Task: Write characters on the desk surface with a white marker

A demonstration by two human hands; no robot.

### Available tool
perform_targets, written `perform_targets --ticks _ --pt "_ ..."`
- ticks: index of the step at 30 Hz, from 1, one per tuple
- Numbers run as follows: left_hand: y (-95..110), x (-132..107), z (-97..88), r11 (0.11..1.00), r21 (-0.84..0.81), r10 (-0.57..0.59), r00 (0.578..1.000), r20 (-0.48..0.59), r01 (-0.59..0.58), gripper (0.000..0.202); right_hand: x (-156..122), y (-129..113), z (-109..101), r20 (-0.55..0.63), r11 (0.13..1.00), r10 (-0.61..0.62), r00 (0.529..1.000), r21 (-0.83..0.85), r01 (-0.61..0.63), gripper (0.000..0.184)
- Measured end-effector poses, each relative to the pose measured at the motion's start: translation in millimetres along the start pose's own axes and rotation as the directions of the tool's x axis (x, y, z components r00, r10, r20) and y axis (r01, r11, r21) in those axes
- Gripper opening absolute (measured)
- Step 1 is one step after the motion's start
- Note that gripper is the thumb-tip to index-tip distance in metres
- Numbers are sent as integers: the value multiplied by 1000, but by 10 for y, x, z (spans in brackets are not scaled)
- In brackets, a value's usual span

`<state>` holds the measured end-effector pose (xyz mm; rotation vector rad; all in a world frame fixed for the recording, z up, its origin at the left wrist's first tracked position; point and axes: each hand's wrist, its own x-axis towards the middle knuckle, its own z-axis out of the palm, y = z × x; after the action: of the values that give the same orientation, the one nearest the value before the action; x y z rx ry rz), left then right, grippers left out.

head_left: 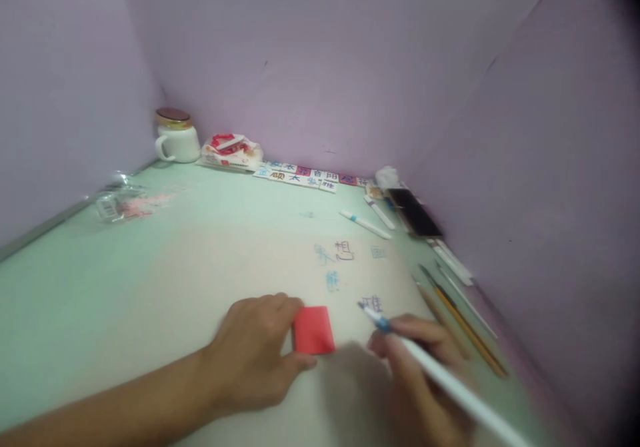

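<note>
My left hand point(255, 354) lies on the pale green table point(100, 287), its fingers and thumb closed on a small red square card point(313, 330). My right hand point(420, 380) grips a white pen with a blue tip point(450, 384), the tip pointing up-left and resting near a handwritten character point(373, 302) on the table surface. Several other written characters point(336, 254) lie just beyond the two hands.
A white mug with a gold lid point(175, 137) and a red-and-white packet point(231, 150) stand in the far corner. A row of character tiles point(300, 175) lines the back wall. Pens point(365, 224), brushes point(463, 320) and a black object point(415, 212) lie along the right wall. A clear wrapper point(123, 200) sits far left.
</note>
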<state>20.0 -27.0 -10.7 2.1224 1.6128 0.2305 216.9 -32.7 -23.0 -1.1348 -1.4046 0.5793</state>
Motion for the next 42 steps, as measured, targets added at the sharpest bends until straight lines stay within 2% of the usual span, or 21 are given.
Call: perform_targets --ticks 2,5,9,14,16,18,20,25,29,36,39,42 --pt "-8 11 -1 1000 -4 -9 1000 14 9 29 108 19 -25 -100 981 159 982 124 -146 11" --pt "-17 22 -1 1000 -12 -18 999 31 18 29 320 -46 -45 -157 939 238 958 290 -186 16" --pt "-16 27 3 1000 -2 -19 999 34 19 29 508 -140 0 -234 926 175 956 370 -79 12" --pt "-14 32 13 1000 18 8 1000 25 -8 30 408 88 123 -282 961 -16 959 262 93 18" --pt "-21 33 16 999 32 14 1000 27 -15 31 335 191 140 -284 965 -38 958 237 109 21" --pt "-27 31 16 999 40 16 999 30 -17 31 282 227 137 -266 974 2 964 217 58 21" --pt "-27 27 14 999 41 17 1000 27 -18 32 249 197 131 -268 976 13 963 213 46 19" --pt "1 19 -14 998 48 28 999 28 -30 33 182 77 132 -296 956 -56 954 260 137 9" --pt "8 20 -60 999 8 32 998 49 -33 37 168 92 112 -295 961 -67 953 239 142 3" --pt "-4 -1 -72 998 -36 -48 996 71 51 44 158 113 127 -198 980 -11 980 191 50 12" --pt "9 2 -52 996 -13 -89 993 71 91 41 112 70 206 -166 994 12 986 109 7 14" --pt "13 12 -43 996 1 -94 993 72 94 39 76 -2 323 -100 992 101 990 84 -93 17"
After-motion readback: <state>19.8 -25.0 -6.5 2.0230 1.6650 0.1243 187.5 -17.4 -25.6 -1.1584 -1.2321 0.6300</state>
